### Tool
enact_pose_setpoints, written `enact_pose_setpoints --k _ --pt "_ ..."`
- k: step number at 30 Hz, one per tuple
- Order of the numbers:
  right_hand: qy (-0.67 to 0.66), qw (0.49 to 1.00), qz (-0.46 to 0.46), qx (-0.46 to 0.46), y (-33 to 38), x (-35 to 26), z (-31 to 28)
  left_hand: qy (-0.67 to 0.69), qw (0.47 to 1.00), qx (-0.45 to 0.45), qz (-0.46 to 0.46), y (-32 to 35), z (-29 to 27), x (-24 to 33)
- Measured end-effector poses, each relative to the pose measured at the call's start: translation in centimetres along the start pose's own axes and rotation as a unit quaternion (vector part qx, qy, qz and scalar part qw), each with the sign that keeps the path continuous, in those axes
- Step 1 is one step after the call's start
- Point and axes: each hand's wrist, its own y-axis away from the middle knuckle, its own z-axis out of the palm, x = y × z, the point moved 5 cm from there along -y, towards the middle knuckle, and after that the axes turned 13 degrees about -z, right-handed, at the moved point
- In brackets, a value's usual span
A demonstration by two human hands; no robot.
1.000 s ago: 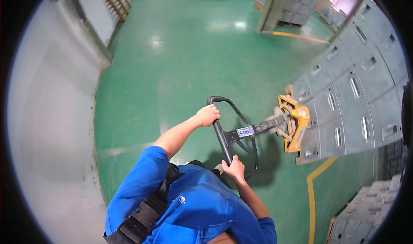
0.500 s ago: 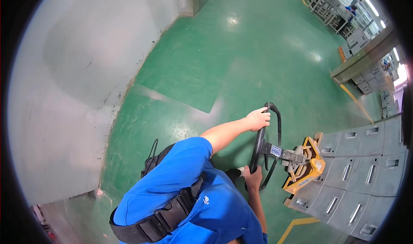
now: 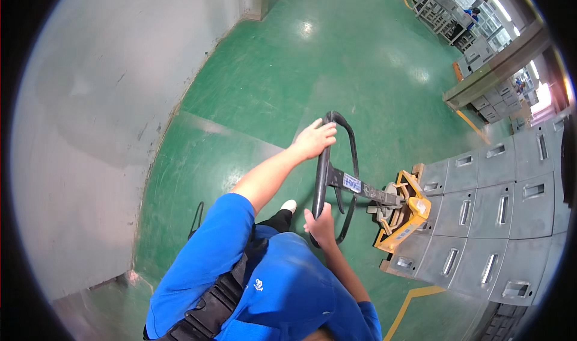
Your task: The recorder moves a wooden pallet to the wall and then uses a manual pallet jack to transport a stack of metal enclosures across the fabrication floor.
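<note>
White shoe (image 3: 290, 205) has popped out left of the bar. Left hand (image 3: 315, 139) drapes over the handle (image 3: 322, 181) up top (can't tell if the fingers curl under), right hand (image 3: 321, 225) grasps lower down — handle's shifted left in view, but it's still steerable. Yellow jack (image 3: 420, 206) sits right against grey cabinets (image 3: 481, 211).

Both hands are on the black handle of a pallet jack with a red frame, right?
Not red: the head view shows the pallet jack's frame is yellow. The left hand and right hand are indeed on its black handle.
</note>
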Motion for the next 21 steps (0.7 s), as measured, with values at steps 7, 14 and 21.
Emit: enact_pose_setpoints --k 7,14,21 --pt "0.044 0.997 -0.067 -0.013 9.9 -0.5 -6.4 -0.044 0.998 0.007 -0.051 4.8 -8.0 9.8" --pt "0.081 0.989 -0.11 -0.053 21.8 -0.8 -13.1 -0.064 0.997 0.015 -0.042 11.8 -13.5 21.2" --pt "0.088 0.976 -0.131 -0.148 32.5 0.9 -19.1 -0.102 0.991 0.037 -0.082 20.0 -15.5 31.3"
